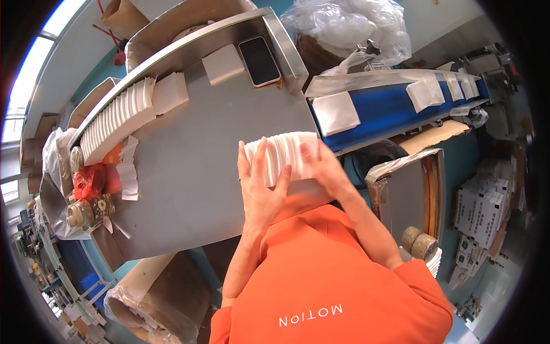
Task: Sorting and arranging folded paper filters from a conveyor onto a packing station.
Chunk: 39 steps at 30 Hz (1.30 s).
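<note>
A row of white folded paper napkins [285, 150] stands on edge at the front right of the grey metal table [200, 155]. My left hand [262, 188] is closed round its left end, with the thumb along the near side. At the right end my right hand [329, 174] presses in, so the bundle sits between both palms. Along the table's back left rim leans a longer row of the same napkins [117, 117], with a flat stack [171, 93] at its end. Another flat stack [223, 64] lies near a dark phone [260, 62] by the back rim.
A blue conveyor belt [389, 109] runs off to the right, carrying several white napkin stacks [336, 113]. Tape rolls [90, 212] and a red plastic bag [90, 182] sit at the table's left end. Below stands a large cardboard box [166, 292]; a metal-topped stand [404, 198] is at right.
</note>
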### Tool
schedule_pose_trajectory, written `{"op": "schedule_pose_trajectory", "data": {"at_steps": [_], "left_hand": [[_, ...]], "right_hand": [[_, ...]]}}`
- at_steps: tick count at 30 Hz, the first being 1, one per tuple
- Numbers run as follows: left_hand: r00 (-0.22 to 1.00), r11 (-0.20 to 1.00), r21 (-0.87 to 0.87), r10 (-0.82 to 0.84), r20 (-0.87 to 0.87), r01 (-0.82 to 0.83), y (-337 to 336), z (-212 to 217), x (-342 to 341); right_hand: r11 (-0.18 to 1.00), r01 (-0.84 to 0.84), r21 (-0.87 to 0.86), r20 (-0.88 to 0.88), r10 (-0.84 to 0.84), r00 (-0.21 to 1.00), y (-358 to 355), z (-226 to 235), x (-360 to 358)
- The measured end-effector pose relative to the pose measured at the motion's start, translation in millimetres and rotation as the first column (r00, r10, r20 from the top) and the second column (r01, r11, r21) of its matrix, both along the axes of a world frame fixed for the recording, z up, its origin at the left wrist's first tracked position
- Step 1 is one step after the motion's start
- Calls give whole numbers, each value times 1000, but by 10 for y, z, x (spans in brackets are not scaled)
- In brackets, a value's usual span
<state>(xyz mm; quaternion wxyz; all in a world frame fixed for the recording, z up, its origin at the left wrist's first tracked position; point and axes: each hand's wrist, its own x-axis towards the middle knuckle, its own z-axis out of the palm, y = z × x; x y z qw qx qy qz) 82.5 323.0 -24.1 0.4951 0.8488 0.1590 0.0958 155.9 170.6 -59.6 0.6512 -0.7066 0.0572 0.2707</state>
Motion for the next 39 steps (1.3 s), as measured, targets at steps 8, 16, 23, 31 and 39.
{"op": "schedule_pose_trajectory", "data": {"at_steps": [8, 16, 23, 31, 39], "left_hand": [[1000, 986, 169, 15, -24, -11, -5, 43, -20], [1000, 997, -71, -1, -29, -1, -3, 28, 30], [998, 997, 79, 17, 53, -21, -58, -18, 2], [998, 970, -235, 51, -29, -57, -53, 66, 22], [993, 947, -320, -5, -115, -32, -82, -120, -21]], "right_hand": [[935, 20, 353, -434, 144, 889, -91, 19, -29], [899, 324, 294, -284, -241, 928, -257, -148, 84], [922, 82, 378, -311, 43, 950, 91, 30, -62], [859, 399, 320, -413, -253, 875, -260, -65, 51], [952, 79, 295, -283, 8, 959, 85, 86, -64]]}}
